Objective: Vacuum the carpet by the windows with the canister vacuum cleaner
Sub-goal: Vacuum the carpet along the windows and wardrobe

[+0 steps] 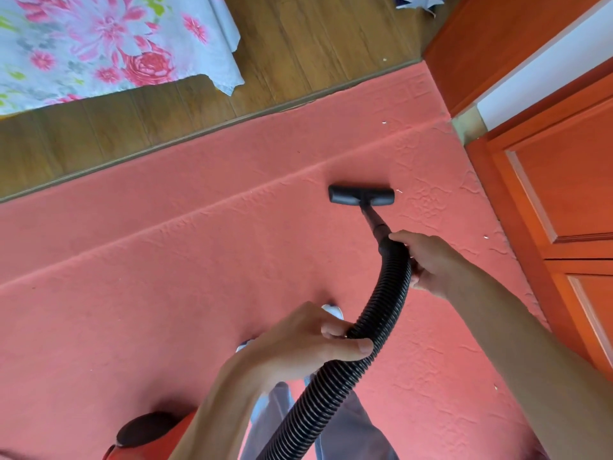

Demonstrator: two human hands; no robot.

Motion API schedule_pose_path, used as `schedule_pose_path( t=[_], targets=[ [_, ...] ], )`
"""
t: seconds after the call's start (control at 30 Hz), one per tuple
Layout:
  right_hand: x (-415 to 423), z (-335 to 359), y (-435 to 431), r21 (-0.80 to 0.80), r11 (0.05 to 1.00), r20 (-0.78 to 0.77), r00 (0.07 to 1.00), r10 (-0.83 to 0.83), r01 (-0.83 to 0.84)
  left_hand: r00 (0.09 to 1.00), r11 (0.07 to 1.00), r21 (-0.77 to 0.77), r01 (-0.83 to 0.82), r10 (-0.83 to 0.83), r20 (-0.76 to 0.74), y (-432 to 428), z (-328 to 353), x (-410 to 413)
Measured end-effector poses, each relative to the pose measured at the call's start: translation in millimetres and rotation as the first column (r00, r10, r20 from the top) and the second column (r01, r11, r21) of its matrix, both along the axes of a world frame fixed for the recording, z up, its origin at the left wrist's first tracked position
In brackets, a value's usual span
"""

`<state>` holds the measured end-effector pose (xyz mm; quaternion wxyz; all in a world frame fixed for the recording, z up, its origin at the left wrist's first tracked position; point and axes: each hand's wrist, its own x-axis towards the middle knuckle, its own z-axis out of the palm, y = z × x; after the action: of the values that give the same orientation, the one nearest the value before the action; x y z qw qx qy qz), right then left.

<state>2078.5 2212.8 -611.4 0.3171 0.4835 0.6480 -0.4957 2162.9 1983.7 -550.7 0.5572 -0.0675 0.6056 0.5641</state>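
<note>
Both hands curl around the ribbed black hose (381, 313): left hand (311, 340) nearer, right hand (428, 263) by the rigid wand. Beyond it, the flat floor nozzle (361, 195) rests on textured red carpet (166, 260); the orange canister (149, 436) sits behind.

Salmon-pink carpet (166, 260), black ribbed hose (374, 313) and nozzle (361, 195), pink-flowered pale sheet (99, 44), orange-red cabinets (564, 180).

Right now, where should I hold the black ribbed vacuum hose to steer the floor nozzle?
Grip the black ribbed vacuum hose at its top end, where it meets the rigid black wand, coming from the right as the right hand does. The left hand supports the bend lower down.
</note>
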Motion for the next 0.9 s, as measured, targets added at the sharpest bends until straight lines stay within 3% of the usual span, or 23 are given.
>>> schedule_pose_path(
  t=[0.1,0.2,0.3,0.43,0.57,0.67,0.8,0.9],
  targets=[
    [-6,4,3,-0.040,0.999,0.001,1.000,-0.016,0.016,0.999,1.000,-0.007,-0.014,0.014,-0.039,8,3,-2],
    [-17,-5,-8,-0.031,0.997,-0.009,0.997,-0.071,0.071,0.986,0.983,-0.125,-0.135,0.120,-0.119,22,-1,-1],
    [-24,-19,-22,0.040,0.996,-0.054,0.996,-0.077,0.079,0.968,0.956,-0.163,-0.244,0.230,-0.102,32,-7,5],
    [-19,-19,-22,0.105,0.994,-0.072,0.997,0.006,0.002,0.978,0.976,-0.132,-0.175,0.156,-0.142,26,-10,9],
    [1,4,6,0.005,0.998,-0.026,0.998,0.057,-0.057,1.000,1.000,0.028,0.000,0.000,0.002,13,0,3],
    [15,13,24,-0.087,0.996,-0.028,0.999,-0.029,0.027,0.996,0.997,0.036,0.072,-0.071,-0.049,18,7,-5],
    [13,9,25,-0.262,0.937,0.030,0.972,-0.232,0.232,0.996,0.999,-0.012,0.033,-0.034,-0.084,34,10,-7],
    [-1,1,16,-0.288,0.922,0.045,0.966,-0.255,0.257,0.994,0.996,-0.080,-0.045,0.037,-0.102,42,8,-4]
  ],
)
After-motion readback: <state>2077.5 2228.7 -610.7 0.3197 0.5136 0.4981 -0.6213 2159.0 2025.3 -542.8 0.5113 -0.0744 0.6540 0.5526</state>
